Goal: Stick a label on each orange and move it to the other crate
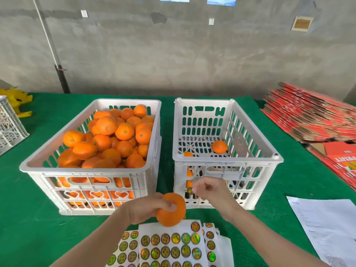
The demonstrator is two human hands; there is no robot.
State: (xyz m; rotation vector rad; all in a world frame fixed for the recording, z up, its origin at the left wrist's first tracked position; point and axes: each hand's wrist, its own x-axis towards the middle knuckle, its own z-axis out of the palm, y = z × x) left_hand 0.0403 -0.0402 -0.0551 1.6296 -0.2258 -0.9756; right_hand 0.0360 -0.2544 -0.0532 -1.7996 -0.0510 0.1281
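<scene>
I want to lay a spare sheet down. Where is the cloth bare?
Bare cloth: left of the full crate, toward the small crate, and between the right crate and the paper. The strip between the crates is narrow. Sticker sheets crowd the front.

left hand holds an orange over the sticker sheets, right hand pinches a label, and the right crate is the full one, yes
No: the head view shows the left crate is the full one; the right crate holds only a few oranges. The left hand does hold an orange over the sticker sheets, and the right hand pinches a label.
</scene>
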